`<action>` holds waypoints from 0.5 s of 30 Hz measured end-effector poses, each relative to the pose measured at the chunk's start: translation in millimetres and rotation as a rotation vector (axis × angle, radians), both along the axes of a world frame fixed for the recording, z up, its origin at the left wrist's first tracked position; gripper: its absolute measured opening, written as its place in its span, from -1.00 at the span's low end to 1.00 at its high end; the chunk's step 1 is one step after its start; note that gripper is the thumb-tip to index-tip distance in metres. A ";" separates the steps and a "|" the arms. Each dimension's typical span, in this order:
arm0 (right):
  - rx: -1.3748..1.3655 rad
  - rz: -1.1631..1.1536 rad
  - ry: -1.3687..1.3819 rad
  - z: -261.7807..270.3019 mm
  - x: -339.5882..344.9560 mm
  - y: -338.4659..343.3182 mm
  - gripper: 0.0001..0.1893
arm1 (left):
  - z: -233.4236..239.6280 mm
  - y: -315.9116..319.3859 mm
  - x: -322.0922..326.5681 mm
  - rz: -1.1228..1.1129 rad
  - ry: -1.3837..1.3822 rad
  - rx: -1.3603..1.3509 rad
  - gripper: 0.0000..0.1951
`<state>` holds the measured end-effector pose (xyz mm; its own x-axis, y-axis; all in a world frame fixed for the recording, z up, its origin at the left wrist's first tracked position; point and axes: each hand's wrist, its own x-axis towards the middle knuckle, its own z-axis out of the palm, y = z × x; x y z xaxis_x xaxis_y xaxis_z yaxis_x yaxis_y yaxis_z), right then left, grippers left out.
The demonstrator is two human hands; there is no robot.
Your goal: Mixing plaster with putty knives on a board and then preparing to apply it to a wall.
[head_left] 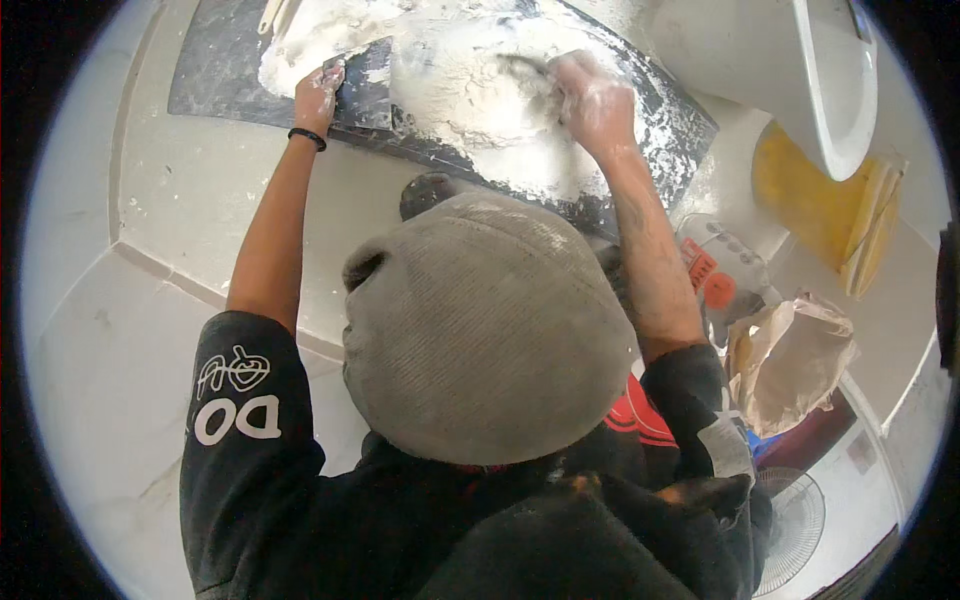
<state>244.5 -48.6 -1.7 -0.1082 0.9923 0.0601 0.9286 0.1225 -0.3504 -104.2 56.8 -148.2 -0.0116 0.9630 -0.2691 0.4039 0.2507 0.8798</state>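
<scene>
White powder point(480, 97), partly clumped, covers much of a dark sheet point(225, 82) on the floor. My left hand point(322, 94), with a black band at the wrist, grips the left edge of a dark flat square plate point(367, 86) smeared with white. Dusted white, my right hand point(596, 101) is closed around a dark tool point(521, 64) over the powder; the tool is blurred, its kind unclear. A grey knit cap point(487, 330) on the wearer's head fills the middle of the view and hides what lies beneath it.
A pale-handled tool point(271, 15) lies at the sheet's upper left. At the right are a large white glossy vessel point(817, 90), a yellow container point(817, 202), a clear plastic bag point(724, 259) with orange-red markings, an open paper bag point(795, 364) and a clear ribbed dish point(795, 532).
</scene>
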 end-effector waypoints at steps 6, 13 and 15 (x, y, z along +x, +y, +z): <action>0.205 0.221 -0.067 -1.1 17.4 -27.5 -0.66 | -12.4 7.3 -22.8 -0.129 0.005 0.107 -0.73; -0.450 -0.416 0.282 -16.3 60.5 -40.0 -0.47 | 104.1 -29.8 86.2 0.012 -0.654 0.016 -0.68; -0.293 -0.325 0.208 -21.6 62.5 -43.1 -0.49 | 117.6 -31.3 104.5 -0.166 -0.337 0.134 -0.63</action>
<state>307.1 -91.7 -23.3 0.1950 0.9511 -0.2397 0.8090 -0.2941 -0.5089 0.3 25.5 -30.5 0.2145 0.9713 -0.1032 0.1128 0.0803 0.9904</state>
